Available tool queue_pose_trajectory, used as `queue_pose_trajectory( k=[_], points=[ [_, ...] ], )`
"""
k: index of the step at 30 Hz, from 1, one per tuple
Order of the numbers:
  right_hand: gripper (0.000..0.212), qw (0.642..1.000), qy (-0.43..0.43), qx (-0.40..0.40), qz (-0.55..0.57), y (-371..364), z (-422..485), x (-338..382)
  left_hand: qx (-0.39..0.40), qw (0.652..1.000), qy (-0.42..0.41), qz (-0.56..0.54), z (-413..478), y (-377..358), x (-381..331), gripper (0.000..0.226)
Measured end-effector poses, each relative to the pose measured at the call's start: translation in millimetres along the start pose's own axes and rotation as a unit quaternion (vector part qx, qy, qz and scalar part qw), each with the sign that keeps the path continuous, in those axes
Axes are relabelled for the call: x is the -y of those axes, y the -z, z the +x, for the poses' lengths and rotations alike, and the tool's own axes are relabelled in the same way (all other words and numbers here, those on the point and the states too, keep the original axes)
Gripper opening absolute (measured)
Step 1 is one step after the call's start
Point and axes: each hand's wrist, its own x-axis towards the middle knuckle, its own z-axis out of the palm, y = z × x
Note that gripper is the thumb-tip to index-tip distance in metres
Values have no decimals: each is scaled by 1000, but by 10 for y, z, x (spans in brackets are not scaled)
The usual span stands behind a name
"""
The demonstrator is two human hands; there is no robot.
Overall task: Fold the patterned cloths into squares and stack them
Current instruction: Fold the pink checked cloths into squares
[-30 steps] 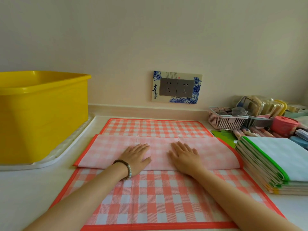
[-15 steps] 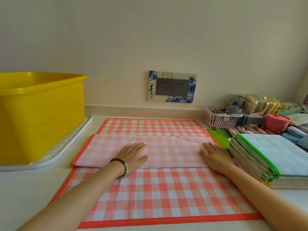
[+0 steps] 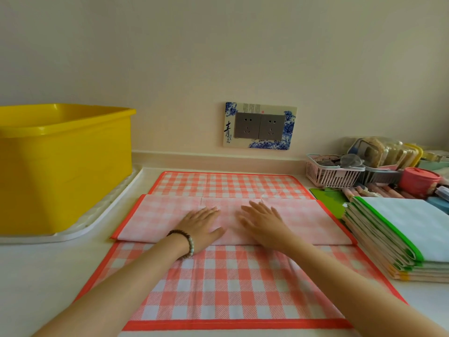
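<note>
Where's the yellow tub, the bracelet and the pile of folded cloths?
yellow tub (image 3: pixel 73 178): head view, front wall.
bracelet (image 3: pixel 190 242): head view, its pale beads.
pile of folded cloths (image 3: pixel 413 224): head view, top cloth's white face.

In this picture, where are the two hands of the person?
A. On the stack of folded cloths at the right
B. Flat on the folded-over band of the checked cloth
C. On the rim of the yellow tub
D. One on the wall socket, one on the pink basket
B: the left hand and the right hand lie flat, fingers straight, side by side on the folded-over band of the checked cloth.
</note>
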Motion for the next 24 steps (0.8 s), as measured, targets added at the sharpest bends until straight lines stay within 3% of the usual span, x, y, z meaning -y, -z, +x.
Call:
queue_pose_trajectory(
  k=[13,18,22,24],
  points=[
    [62,1000,-1,9,-22,-149,54,-35,-4,1000,16,3,-10,6,207,61],
    [63,1000,1,14,-22,-143,58,-46,-16,997,69,11,-123,84,681,62],
    [63,1000,1,12,-16,-133,56,-36,-4,994,107,12,-132,164,905,81],
    [63,1000,-1,8,-9,-126,51,-30,5,991,134,5,-12,258,824,67]
  ],
)
